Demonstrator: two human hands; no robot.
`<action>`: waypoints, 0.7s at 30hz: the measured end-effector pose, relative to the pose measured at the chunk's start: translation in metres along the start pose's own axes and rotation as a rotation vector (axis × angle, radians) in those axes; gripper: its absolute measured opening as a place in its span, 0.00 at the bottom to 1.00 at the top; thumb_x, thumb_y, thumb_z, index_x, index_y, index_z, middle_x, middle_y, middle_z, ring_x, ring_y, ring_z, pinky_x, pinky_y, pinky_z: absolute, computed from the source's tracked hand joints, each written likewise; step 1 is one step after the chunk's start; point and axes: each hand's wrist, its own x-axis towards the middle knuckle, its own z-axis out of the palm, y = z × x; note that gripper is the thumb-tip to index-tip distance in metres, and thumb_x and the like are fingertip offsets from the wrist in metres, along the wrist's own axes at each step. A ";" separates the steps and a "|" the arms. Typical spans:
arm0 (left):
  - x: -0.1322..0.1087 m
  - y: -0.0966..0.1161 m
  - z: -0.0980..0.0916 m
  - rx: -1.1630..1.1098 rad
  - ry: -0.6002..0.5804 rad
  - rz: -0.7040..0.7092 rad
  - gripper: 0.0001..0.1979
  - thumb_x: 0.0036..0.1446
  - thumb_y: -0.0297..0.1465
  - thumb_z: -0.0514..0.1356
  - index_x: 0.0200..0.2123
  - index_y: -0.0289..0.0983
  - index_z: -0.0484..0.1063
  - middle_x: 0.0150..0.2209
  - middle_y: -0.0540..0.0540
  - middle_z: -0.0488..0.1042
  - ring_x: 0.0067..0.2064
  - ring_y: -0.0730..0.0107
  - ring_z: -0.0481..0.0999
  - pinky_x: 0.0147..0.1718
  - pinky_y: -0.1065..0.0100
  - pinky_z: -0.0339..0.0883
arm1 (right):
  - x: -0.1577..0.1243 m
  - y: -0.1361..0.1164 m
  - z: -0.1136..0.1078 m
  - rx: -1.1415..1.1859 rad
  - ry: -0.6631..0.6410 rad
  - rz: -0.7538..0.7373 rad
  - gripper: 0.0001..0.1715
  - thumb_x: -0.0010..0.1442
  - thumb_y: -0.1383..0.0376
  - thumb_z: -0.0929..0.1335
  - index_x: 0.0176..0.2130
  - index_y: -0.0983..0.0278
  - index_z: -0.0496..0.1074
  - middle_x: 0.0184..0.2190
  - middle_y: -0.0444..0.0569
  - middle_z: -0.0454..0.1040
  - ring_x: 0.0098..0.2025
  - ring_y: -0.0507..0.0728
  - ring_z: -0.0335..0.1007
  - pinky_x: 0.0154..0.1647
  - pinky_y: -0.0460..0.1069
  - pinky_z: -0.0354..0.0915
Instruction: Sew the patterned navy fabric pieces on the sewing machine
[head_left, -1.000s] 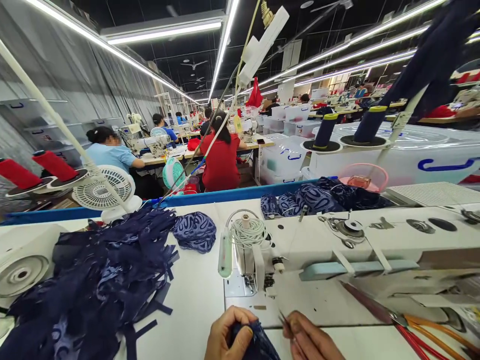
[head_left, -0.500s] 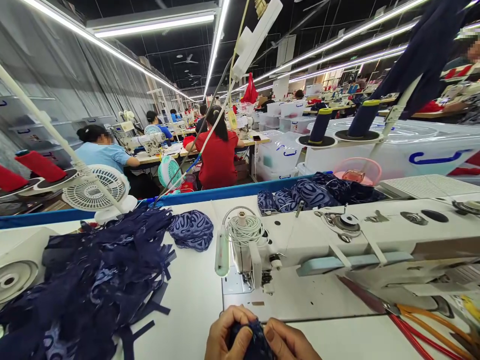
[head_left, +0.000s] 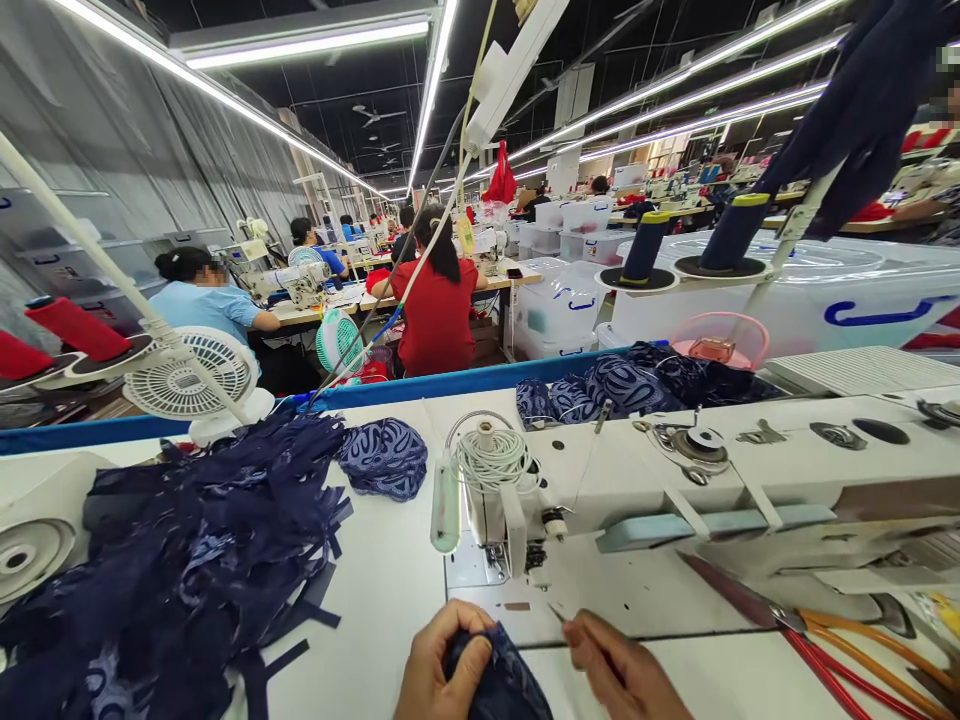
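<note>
At the front edge of the sewing machine's bed, my left hand (head_left: 442, 665) pinches a folded navy patterned fabric piece (head_left: 506, 680) between thumb and fingers. My right hand (head_left: 615, 665) is a short way to the right, apart from the fabric. Its fingers are closed on a thin pointed metal tool (head_left: 556, 611); only the slim tip shows, so its exact kind is hidden. Just beyond both hands stands the white sewing machine (head_left: 517, 530), its needle area above the metal plate. Another patterned navy piece (head_left: 384, 458) lies left of the machine head.
A large heap of navy fabric strips (head_left: 202, 560) covers the left of the table. Big scissors (head_left: 780, 615) with orange and red handles lie at the right. More patterned pieces (head_left: 600, 385) sit behind the machine. A white fan (head_left: 191, 375) stands at the back left; co-workers sit beyond.
My right hand has come off the fabric and moved right, and the thin metal tool's tip now shows in it. My left hand still grips the fabric, which now hangs more open.
</note>
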 end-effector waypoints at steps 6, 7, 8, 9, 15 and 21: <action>0.032 0.024 -0.016 0.247 -0.098 0.079 0.07 0.61 0.32 0.56 0.30 0.37 0.65 0.37 0.46 0.67 0.42 0.63 0.68 0.45 0.66 0.60 | 0.031 0.012 -0.051 -0.627 0.367 -0.386 0.24 0.72 0.50 0.59 0.38 0.62 0.74 0.34 0.55 0.74 0.39 0.64 0.72 0.37 0.53 0.66; 0.034 0.025 -0.015 0.249 -0.115 0.094 0.06 0.61 0.31 0.56 0.31 0.37 0.65 0.37 0.46 0.67 0.42 0.63 0.68 0.45 0.65 0.60 | 0.032 0.007 -0.049 -0.585 0.323 -0.433 0.22 0.72 0.52 0.59 0.41 0.61 0.74 0.37 0.54 0.74 0.41 0.64 0.72 0.39 0.53 0.67; 0.035 0.026 -0.014 0.247 -0.128 0.109 0.06 0.61 0.31 0.56 0.31 0.37 0.65 0.38 0.46 0.67 0.43 0.63 0.68 0.45 0.65 0.60 | 0.032 0.000 -0.043 -0.492 0.227 -0.445 0.20 0.72 0.53 0.59 0.45 0.60 0.74 0.38 0.53 0.75 0.41 0.62 0.72 0.39 0.52 0.68; 0.035 0.026 -0.012 0.243 -0.138 0.122 0.06 0.62 0.31 0.56 0.31 0.37 0.65 0.38 0.46 0.67 0.43 0.64 0.68 0.45 0.65 0.60 | 0.031 -0.006 -0.035 -0.357 0.095 -0.416 0.18 0.72 0.54 0.60 0.47 0.59 0.73 0.39 0.51 0.75 0.40 0.60 0.73 0.37 0.50 0.68; 0.027 0.017 -0.011 0.244 -0.126 0.104 0.09 0.63 0.35 0.54 0.31 0.38 0.63 0.37 0.45 0.67 0.42 0.63 0.69 0.43 0.65 0.61 | 0.039 -0.031 0.020 0.017 -0.333 -0.053 0.14 0.61 0.57 0.66 0.42 0.62 0.73 0.31 0.43 0.72 0.31 0.53 0.70 0.29 0.43 0.63; 0.035 0.013 -0.011 0.532 -0.006 -0.031 0.05 0.60 0.30 0.54 0.31 0.38 0.66 0.37 0.44 0.71 0.40 0.60 0.72 0.41 0.63 0.62 | 0.061 -0.018 0.047 -0.230 -0.193 -0.099 0.12 0.60 0.61 0.60 0.28 0.62 0.65 0.20 0.42 0.66 0.23 0.54 0.67 0.23 0.44 0.59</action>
